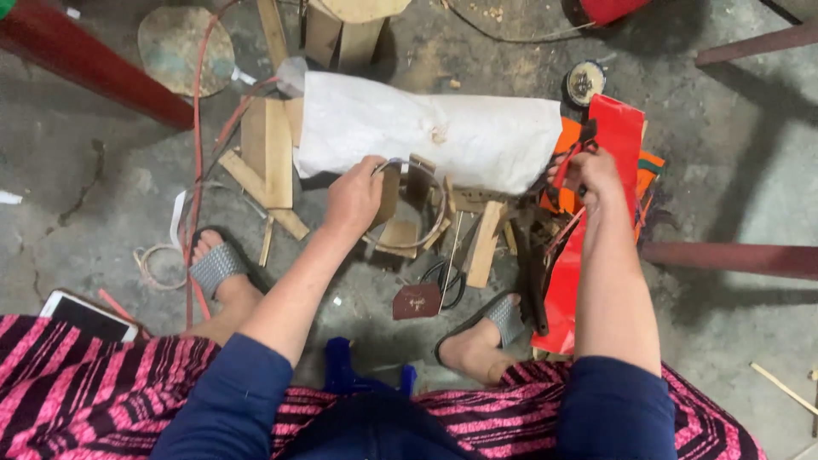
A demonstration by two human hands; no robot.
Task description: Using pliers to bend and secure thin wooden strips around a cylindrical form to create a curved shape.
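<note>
My left hand [354,194] grips a thin bent hoop [423,236] that loops over pale wood pieces [400,232] on the concrete floor. My right hand [593,175] is closed on dark and red strips [558,230] that hang down beside a red sheet [615,136] and an orange one. A white sack [434,128] lies just beyond both hands. Black scissors [447,277] and a small brown tag [417,301] rest on the floor between my sandalled feet.
Wooden offcuts [266,153] lie to the left, with a red cord [198,145] trailing past my left foot. A phone [88,315] sits by my left knee. A red pole [85,60] crosses the upper left, and a dark bar [733,255] runs at right.
</note>
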